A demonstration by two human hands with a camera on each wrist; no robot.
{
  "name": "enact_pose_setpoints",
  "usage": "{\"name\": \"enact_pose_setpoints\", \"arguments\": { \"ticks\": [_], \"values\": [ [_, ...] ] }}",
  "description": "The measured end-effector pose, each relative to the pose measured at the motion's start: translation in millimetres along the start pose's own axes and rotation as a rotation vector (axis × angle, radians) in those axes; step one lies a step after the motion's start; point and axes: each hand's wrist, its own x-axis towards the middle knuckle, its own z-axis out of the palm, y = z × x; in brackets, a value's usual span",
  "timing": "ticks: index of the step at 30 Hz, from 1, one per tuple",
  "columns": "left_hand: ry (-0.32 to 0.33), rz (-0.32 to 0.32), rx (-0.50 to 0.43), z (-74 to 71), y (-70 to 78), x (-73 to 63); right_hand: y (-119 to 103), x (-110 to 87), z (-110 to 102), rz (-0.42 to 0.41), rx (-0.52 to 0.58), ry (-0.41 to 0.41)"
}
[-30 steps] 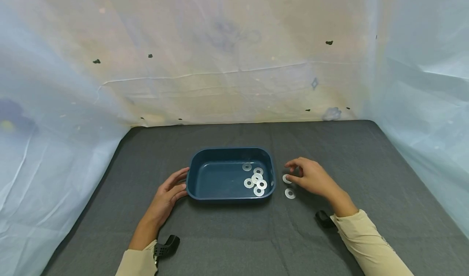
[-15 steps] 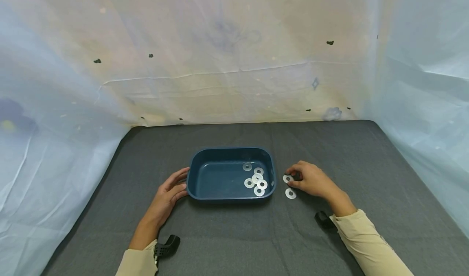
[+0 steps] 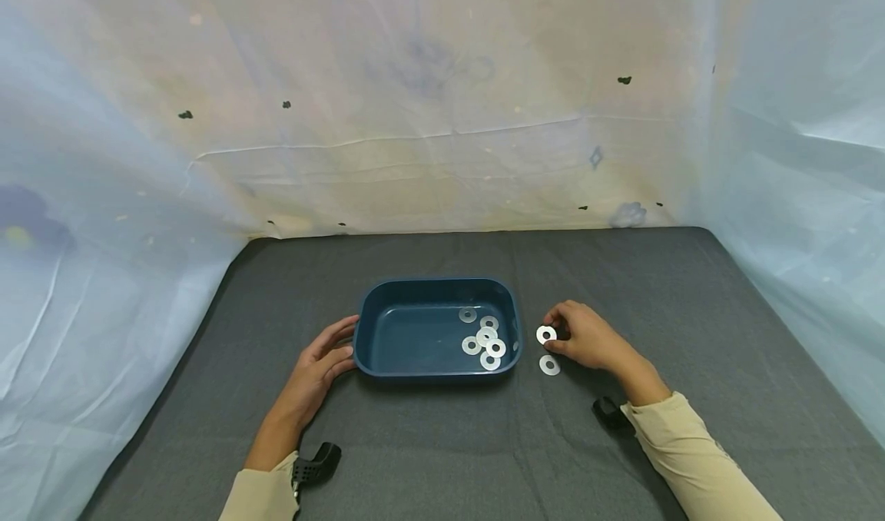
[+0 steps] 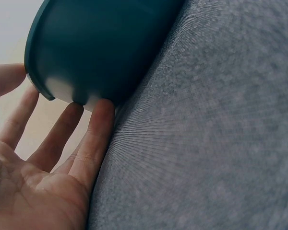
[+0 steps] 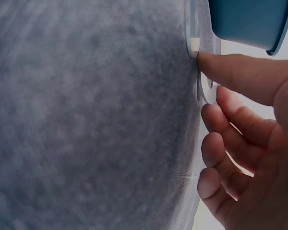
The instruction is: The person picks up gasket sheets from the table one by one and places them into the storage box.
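My left hand (image 3: 315,367) rests against the left end of a dark blue rectangular tray (image 3: 408,374), its fingers fairly straight. In the left wrist view the fingertips meet the outer wall of the tray (image 4: 101,52), with the thumb up at the rim. To the right of the tray, my right hand (image 3: 586,338) pinches a flat metal washer (image 3: 540,332) by its edge between thumb and fingers. That washer (image 5: 210,95) looks tilted up in the right wrist view. A second washer (image 3: 549,373) lies on the cloth just nearer to me, below the right thumb.
Several washers (image 3: 471,345) lie in the right half of the tray, some overlapping. Grey cloth (image 3: 415,452) covers the table. Pale printed sheeting (image 3: 429,175) hangs behind and at both sides.
My right thumb and fingers have closed on the upper washer, which is now raised slightly and tipped toward the camera. The left hand and the tray have stayed put.
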Motion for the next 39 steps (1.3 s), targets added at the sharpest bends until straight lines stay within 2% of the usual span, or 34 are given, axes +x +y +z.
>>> {"name": "enact_pose_setpoints", "arguments": {
  "ticks": [13, 26, 35, 39],
  "values": [
    [0.005, -0.005, 0.002, -0.2, 0.1, -0.8, 4.3, -3.1, 0.8, -0.070, -0.010, -0.025],
    [0.001, 0.002, -0.003, 0.7, 0.7, -0.2, 4.8, -6.2, -5.9, -0.050, 0.026, -0.089],
    [0.004, 0.003, 0.013, 0.4, -0.3, 0.0, 4.0, -3.9, -3.9, 0.013, -0.019, -0.052],
    [0.005, 0.002, 0.010, 0.2, -0.4, -0.2, 2.8, -4.2, -3.4, 0.016, -0.028, -0.030]
  ]
}}
